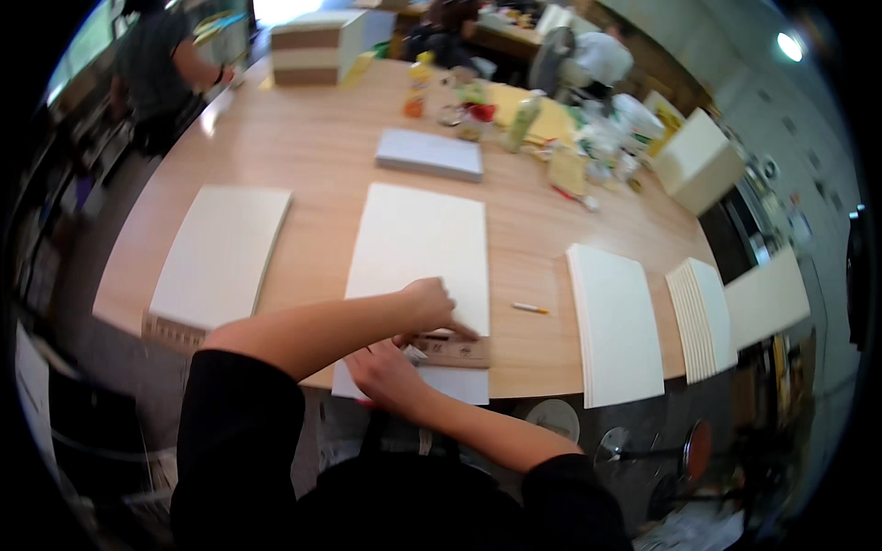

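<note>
i see the left hand (428,304), loosely open with finger extended, apparently steadying the strip (459,353) on paper (420,234); the right hand (388,374) curls (grip unclear).

We could pass along pale wood-grain tabletop (308,253) between cream paper stack (220,248) at left and large white paper sheet (423,234). Right of sheet, thin yellow-and-white pen-like tool (530,309) lies in gap before tall white paper stack (617,321). Beyond sheet, low white paper block (429,154) obstructs. Farther right, pale-green plastic bottle (524,121) blocks us. Our left forearm (322,332) bars near-left approach.
</note>
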Available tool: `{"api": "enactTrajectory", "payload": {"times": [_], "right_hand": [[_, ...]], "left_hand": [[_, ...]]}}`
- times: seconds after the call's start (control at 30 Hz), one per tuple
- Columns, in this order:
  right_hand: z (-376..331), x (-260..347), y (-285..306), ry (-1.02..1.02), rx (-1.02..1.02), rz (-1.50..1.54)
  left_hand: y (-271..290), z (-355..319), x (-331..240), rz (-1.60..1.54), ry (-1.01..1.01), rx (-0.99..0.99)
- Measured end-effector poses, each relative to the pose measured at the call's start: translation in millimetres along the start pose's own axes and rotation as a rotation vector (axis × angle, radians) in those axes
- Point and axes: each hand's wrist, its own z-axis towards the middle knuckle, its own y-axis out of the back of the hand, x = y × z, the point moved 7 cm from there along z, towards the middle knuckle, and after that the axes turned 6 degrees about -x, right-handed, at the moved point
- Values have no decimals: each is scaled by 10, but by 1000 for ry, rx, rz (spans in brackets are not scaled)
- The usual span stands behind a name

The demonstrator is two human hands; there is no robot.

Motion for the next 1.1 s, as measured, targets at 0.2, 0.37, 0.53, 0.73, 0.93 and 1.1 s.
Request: {"api": "enactTrajectory", "payload": {"times": [0.2,0.37,0.53,0.73,0.93,1.1], "right_hand": [[-2213,-1365,941,-308,-87,-384],[-2463,-1580,842,-654,-544,-134],[-2609,-1432,824,-765,-713,-164],[-2415,-1578,1265,-865,-879,174],[-1598,-1754,771,-1376,-594,1402],[-423,-1737,-111,-996,-573,1861]], "left_hand": [[60,117,-159,108,-21,-45],[88,-263,-237,67,96,-184],[72,-968,-435,-146,216,-761],[138,-1076,-533,87,314,-942],[581,-1350,244,82,545,-931],[999,-2531,122,237,451,-954]]}}
